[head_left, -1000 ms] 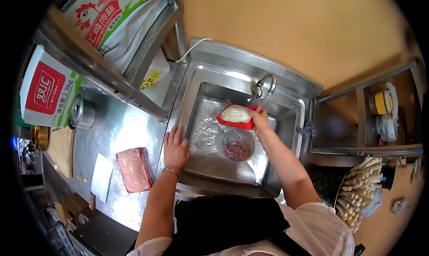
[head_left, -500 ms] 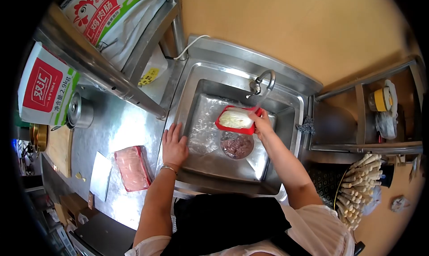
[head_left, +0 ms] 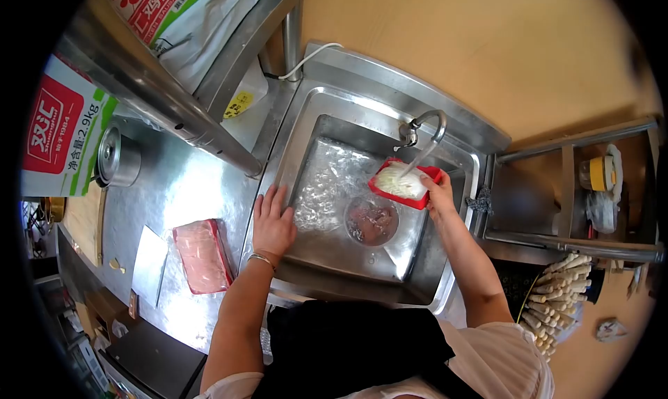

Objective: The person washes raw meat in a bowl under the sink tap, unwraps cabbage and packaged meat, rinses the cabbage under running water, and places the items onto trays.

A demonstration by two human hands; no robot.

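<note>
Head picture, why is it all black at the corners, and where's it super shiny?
Head view: black corners and bowed lines suggest a very wide lens; white glare on the counter near the packed meat; bright glints inside the sink.

Right of centre, the faucet (head_left: 409, 134) obstructs the red tray (head_left: 400, 199) from above; a steel post (head_left: 165, 98) bars the upper left; the sink (head_left: 334, 260) leaves passage below the bowl (head_left: 370, 244).

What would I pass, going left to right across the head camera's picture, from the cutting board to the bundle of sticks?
Wooden cutting board, cleaver, wrapped meat pack, left hand, red tray holding napa cabbage, metal scourer, bundle of pale sticks.
</note>
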